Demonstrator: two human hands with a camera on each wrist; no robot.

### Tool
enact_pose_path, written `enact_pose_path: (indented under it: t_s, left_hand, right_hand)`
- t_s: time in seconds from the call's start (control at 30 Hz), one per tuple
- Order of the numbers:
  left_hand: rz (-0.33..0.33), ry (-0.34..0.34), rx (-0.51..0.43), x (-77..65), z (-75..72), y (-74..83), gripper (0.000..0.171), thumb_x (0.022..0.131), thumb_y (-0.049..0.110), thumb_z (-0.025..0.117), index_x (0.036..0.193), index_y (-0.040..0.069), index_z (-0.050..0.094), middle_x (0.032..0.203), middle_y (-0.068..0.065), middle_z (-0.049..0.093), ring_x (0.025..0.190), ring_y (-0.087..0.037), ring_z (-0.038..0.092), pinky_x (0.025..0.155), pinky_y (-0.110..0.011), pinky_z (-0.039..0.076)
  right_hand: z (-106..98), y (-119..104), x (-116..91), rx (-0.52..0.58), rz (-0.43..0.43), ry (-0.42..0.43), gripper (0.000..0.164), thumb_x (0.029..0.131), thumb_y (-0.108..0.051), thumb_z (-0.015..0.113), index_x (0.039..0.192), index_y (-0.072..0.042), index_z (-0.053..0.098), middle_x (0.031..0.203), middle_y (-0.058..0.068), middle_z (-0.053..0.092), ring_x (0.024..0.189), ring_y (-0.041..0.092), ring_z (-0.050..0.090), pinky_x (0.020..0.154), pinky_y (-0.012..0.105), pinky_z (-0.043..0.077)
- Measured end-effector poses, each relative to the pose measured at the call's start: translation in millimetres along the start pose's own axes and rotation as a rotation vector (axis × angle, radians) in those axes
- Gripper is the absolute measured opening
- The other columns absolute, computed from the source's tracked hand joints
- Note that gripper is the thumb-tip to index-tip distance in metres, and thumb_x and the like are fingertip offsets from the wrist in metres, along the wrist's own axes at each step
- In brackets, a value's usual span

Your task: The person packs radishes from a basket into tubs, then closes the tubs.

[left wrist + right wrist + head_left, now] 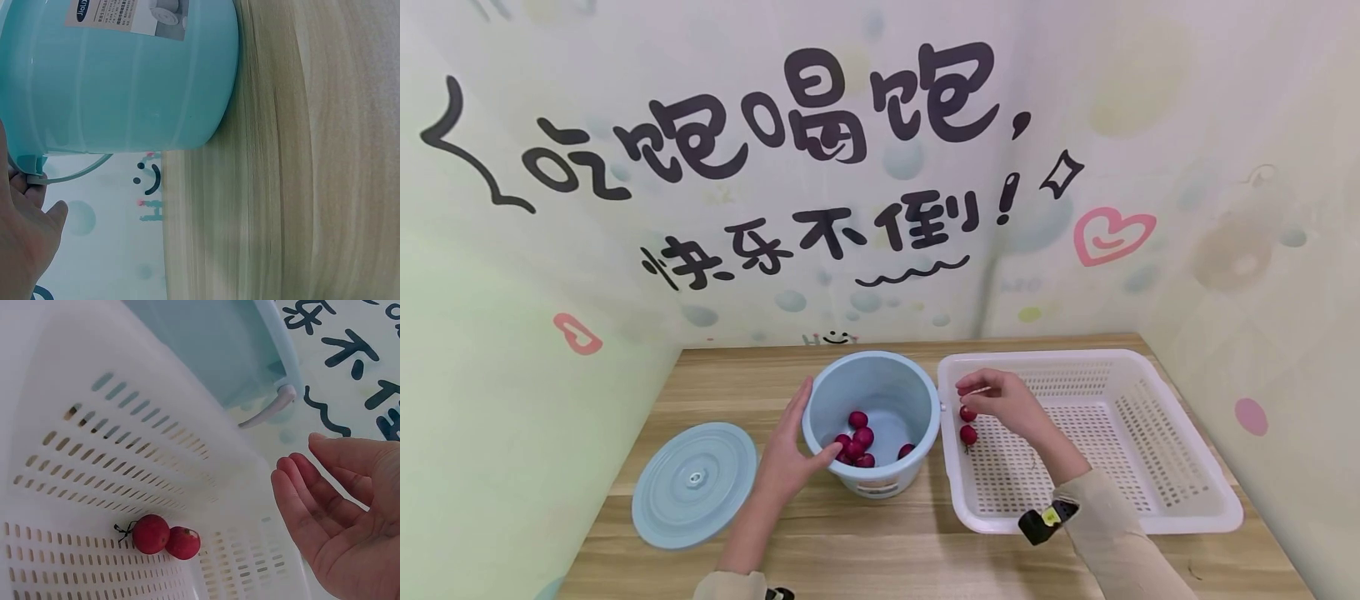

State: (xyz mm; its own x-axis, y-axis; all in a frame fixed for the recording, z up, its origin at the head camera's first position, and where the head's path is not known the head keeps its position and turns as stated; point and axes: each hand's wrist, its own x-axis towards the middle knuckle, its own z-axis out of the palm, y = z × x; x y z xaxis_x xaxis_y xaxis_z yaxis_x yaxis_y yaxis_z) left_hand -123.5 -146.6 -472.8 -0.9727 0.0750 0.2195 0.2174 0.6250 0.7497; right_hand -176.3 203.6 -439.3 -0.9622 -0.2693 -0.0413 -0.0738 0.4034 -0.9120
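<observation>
A light-blue bucket (pixel 871 483) stands on the table with several small red radishes (pixel 863 437) on its bottom. My left hand (pixel 790 454) holds the bucket's left side, thumb over the near rim and fingers along the outside; the left wrist view shows fingertips by the handle's joint. My right hand (pixel 1006 402) is above the left end of a white plastic basket (pixel 1195 521). Its fingers are loosely bent, with nothing between them in the right wrist view. Below them, two radishes (pixel 151 534) lie together in the basket's corner, one with a dark stringy stem.
A round light-blue lid (pixel 695 483) lies on the wooden table (pixel 880 550) left of the bucket. The basket stands close against the bucket's right side. Behind the table rises a pale wall (pixel 880 183) with black lettering.
</observation>
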Motion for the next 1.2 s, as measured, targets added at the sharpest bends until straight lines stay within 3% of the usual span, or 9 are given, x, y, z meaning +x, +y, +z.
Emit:
enact_pose_path:
  t_s: [0.07,0.27,0.6,0.87,1.2]
  left_hand:
    - [-0.001,0.000,-0.005,-0.1,0.0,0.0,0.098,0.080,0.041,0.079,0.159,0.022,0.025,0.166,-0.003,0.028,0.150,-0.035,0.031,0.109,-0.061,0.042]
    - [0.014,0.010,-0.007,-0.1,0.6,-0.7,0.097,0.080,0.040,0.078,0.159,0.019,0.027,0.165,-0.004,0.029,0.150,-0.035,0.032,0.110,-0.061,0.042]
    - [0.037,0.027,0.002,0.2,1.0,-1.8,0.096,0.079,0.040,0.078,0.158,0.019,0.029,0.164,-0.005,0.031,0.149,-0.035,0.033,0.110,-0.061,0.041]
    - [0.038,0.033,0.005,-0.5,0.7,-1.6,0.096,0.078,0.039,0.078,0.158,0.019,0.030,0.164,-0.007,0.032,0.149,-0.036,0.034,0.111,-0.061,0.040]
    - [0.042,0.030,-0.004,-0.7,0.0,-0.8,0.096,0.078,0.039,0.078,0.158,0.020,0.029,0.164,-0.007,0.032,0.149,-0.036,0.034,0.111,-0.062,0.041]
  right_hand:
    - [-0.1,3.7,1.5,-0.002,0.004,0.006,0.030,0.093,-0.008,0.064,0.120,0.005,0.064,0.116,0.025,0.068,0.098,0.035,0.069,0.089,0.042,0.060]
    - [-0.7,11.7,4.7,-0.030,0.013,0.046,0.031,0.093,-0.010,0.065,0.120,0.004,0.065,0.116,0.023,0.069,0.100,0.027,0.069,0.089,0.040,0.059]
    - [-2.8,22.9,11.1,-0.030,0.055,0.085,0.031,0.093,-0.011,0.067,0.120,0.004,0.065,0.118,0.022,0.069,0.100,0.026,0.070,0.087,0.037,0.060]
    - [-4.4,35.6,19.3,-0.040,0.048,0.092,0.031,0.093,-0.011,0.067,0.120,0.005,0.066,0.117,0.024,0.069,0.102,0.030,0.069,0.090,0.043,0.059]
    - [-4.9,46.3,28.0,-0.069,0.098,0.092,0.030,0.095,-0.011,0.065,0.122,0.002,0.065,0.119,0.021,0.069,0.107,0.031,0.068,0.094,0.044,0.058]
